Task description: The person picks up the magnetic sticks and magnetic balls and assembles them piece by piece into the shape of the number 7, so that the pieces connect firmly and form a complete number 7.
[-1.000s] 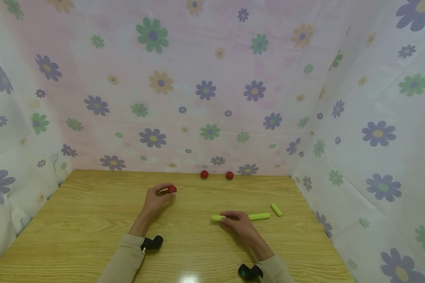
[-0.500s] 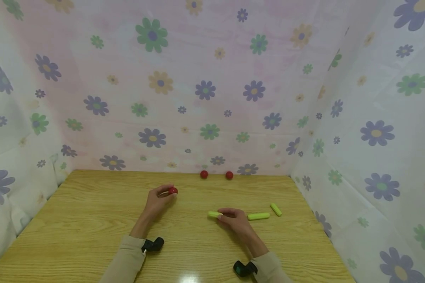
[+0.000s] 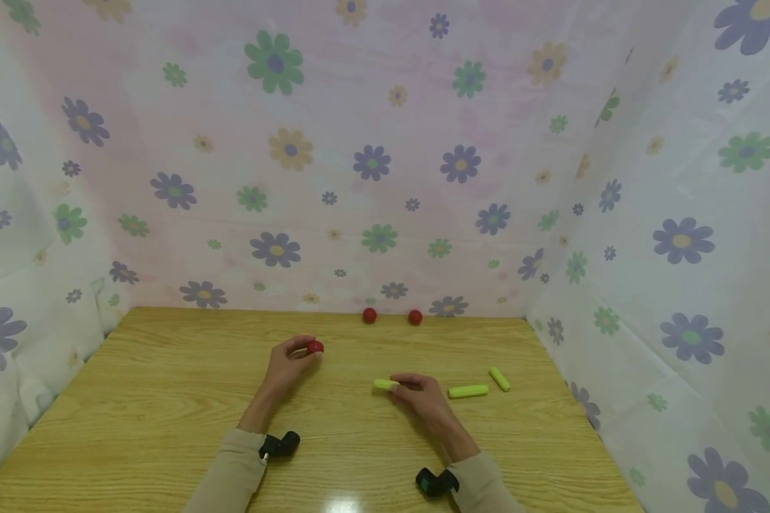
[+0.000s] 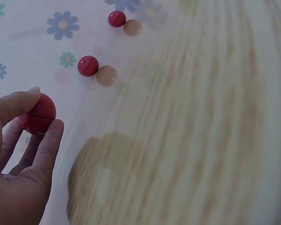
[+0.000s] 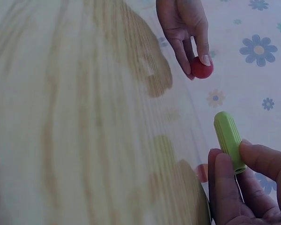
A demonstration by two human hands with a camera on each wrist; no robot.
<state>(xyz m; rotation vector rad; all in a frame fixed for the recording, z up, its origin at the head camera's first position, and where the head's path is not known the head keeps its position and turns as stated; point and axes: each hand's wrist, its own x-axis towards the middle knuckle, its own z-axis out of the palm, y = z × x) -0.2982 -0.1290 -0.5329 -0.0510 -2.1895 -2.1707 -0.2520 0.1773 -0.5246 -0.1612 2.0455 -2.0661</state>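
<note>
My left hand pinches a small red ball between thumb and fingertips. A thin dark seam crosses this ball in the left wrist view. My right hand pinches a short light-green stick by one end, its other end pointing left, toward the ball. Seen from the right wrist, that stick has a ribbed surface, a rounded far end and a hole in the near end. A gap separates ball and stick. My thumb and fingers hide part of each.
Two more red balls sit at the table's back edge. Right of my right hand lie a longer green stick and a shorter green stick. Flowered cloth walls the wooden table at back and sides.
My right hand has moved left and a little farther back with the green stick, uncovering the longer stick behind it. My left hand has shifted slightly right with the red ball.
</note>
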